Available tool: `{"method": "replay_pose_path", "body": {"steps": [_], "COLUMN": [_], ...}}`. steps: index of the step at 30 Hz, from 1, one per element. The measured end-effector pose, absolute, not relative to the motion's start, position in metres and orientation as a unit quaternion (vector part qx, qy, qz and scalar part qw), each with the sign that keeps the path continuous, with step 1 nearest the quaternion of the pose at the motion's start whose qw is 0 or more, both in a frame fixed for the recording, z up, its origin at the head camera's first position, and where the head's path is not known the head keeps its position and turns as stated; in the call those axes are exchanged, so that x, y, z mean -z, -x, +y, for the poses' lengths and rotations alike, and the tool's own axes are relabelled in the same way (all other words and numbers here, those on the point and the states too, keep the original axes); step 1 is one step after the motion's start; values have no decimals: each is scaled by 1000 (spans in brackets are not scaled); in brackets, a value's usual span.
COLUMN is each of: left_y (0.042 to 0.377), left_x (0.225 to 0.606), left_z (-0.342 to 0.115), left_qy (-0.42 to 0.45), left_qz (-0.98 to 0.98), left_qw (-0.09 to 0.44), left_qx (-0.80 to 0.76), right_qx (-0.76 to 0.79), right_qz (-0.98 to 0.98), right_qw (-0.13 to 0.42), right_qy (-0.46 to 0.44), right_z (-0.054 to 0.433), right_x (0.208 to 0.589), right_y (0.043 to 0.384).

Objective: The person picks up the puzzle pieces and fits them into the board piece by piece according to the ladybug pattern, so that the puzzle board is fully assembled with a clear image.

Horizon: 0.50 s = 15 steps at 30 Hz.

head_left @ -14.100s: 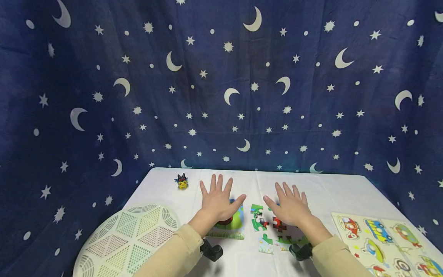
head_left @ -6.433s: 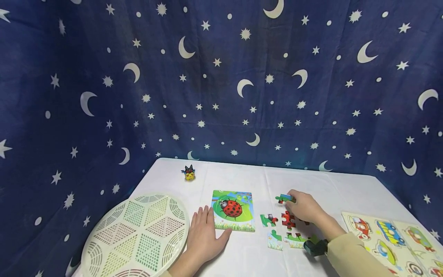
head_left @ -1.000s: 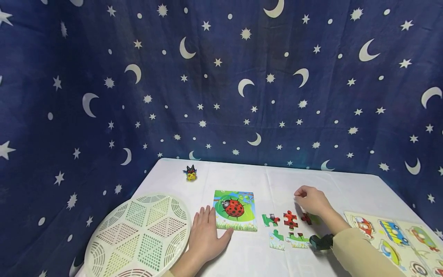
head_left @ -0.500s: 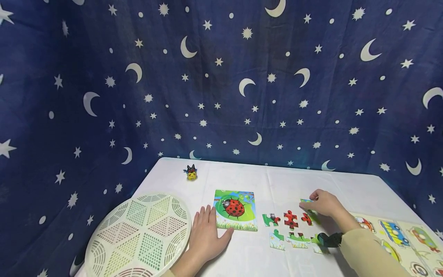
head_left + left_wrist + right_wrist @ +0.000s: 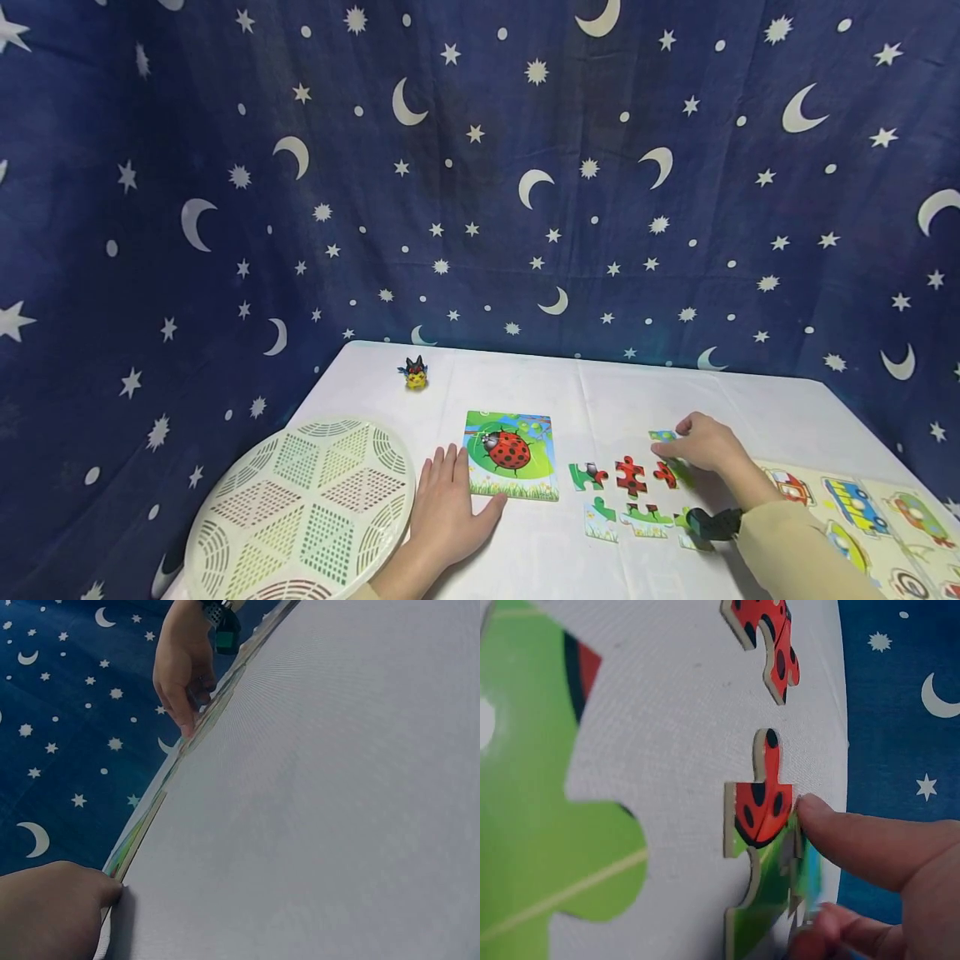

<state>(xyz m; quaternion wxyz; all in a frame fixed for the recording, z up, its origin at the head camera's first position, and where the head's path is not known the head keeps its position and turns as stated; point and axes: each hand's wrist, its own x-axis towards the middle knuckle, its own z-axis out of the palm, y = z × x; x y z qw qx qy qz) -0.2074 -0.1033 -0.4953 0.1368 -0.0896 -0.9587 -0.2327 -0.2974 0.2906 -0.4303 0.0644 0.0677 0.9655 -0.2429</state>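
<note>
My right hand pinches a blue-and-green jigsaw piece between thumb and fingers. In the right wrist view that piece is blurred, and I cannot tell whether several are stacked there. Right beside it, a red-and-green jigsaw piece lies on the cloth. Loose pieces lie spread nearer me, among them a red spotted piece and a green one. My left hand lies with straight fingers along the left side of a ladybird picture board, thumb at its lower edge. My right wrist camera hides part of the lower-right piece.
A round perforated plastic basket sits at the left of the white table. Toward the back left stands a small black-and-yellow figurine. A vehicle picture board lies at the right. Behind hangs a dark blue star-and-moon curtain.
Both hands were spread over the middle at first. The left came to rest beside the ladybird board. The right worked along the top pieces, moved rightward, and now holds a blue-and-green piece.
</note>
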Motion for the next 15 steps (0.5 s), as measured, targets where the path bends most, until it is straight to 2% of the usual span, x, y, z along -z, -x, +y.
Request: {"method": "replay_pose_path", "body": {"steps": [15], "left_y": [207], "left_x": [495], "left_z": [-103], "left_qy": [91], "left_qz": [-958], "left_qw": [134], "left_qx": [239], "right_qx": [270], "right_qz": [962], "right_qw": [4], "right_qy": [-43], "right_z": [284], "right_x": [436], "right_y": [298]}}
